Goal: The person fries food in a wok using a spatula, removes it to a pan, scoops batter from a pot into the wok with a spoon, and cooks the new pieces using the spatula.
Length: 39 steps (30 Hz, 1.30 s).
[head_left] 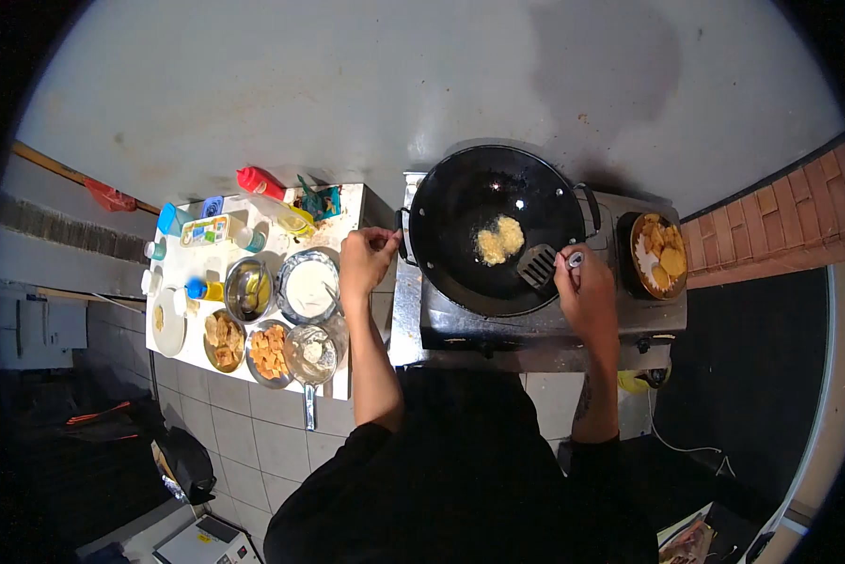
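Note:
A large black wok point(460, 282) sits on the steel stove. Two pale yellow battered pieces point(500, 241) are frying near its middle. My right hand point(587, 296) is closed around the handle of a slotted spatula point(537, 267), whose dark blade is inside the wok, just right of the pieces. At the wok's left side, my left hand point(368, 263) has its fingertips pinched at the loop handle point(403, 237). Part of that handle is hidden by the fingers.
Right of the wok, a paper-lined bowl point(640, 274) holds golden fried pieces. The white table point(187, 350) at left carries a bowl of white batter point(309, 289), a saucepan point(310, 362), bowls of orange and brown pieces, and several bottles. A grey wall point(347, 85) rises behind the stove point(497, 335).

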Motion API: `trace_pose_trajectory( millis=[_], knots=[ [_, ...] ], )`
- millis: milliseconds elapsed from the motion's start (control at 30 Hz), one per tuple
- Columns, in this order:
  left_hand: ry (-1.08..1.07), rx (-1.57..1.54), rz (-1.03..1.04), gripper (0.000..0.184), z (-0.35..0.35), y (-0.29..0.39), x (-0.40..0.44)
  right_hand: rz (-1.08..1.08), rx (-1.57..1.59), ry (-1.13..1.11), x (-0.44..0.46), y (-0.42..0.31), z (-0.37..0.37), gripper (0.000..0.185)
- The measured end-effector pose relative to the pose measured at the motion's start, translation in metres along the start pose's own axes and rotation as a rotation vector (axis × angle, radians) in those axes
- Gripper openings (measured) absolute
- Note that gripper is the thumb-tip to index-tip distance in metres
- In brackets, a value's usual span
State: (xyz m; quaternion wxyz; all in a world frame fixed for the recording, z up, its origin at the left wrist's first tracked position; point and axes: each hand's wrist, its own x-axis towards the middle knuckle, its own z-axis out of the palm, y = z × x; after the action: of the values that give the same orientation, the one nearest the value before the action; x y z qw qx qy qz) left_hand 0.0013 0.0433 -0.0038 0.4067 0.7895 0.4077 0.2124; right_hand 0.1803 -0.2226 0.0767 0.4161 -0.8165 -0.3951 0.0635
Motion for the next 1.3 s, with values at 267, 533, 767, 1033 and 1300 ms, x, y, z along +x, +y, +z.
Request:
trace_pose_trajectory(
  millis=[267, 533, 767, 1033, 1300],
  knots=[
    [0.032, 0.019, -0.011, 0.027, 0.004, 0.002, -0.001, -0.082, -0.064, -0.028, 0.019, 0.014, 0.013, 0.013],
    [0.028, 0.070, -0.025, 0.031, 0.005, 0.005, -0.005, -0.110, -0.080, -0.024, 0.030, 0.021, 0.017, 0.012],
    [0.102, 0.074, 0.025, 0.031, 0.008, 0.003, -0.006, -0.032, -0.054, -0.017, 0.035, 0.020, 0.010, 0.009],
    [0.079, 0.057, 0.011, 0.030, 0.005, 0.005, -0.006, 0.007, 0.071, -0.040, 0.037, 0.045, 0.015, 0.007],
    [0.080, 0.099, 0.011, 0.030, 0.007, 0.004, -0.006, -0.044, 0.239, 0.049, 0.040, 0.069, 0.030, 0.010]
  ],
)
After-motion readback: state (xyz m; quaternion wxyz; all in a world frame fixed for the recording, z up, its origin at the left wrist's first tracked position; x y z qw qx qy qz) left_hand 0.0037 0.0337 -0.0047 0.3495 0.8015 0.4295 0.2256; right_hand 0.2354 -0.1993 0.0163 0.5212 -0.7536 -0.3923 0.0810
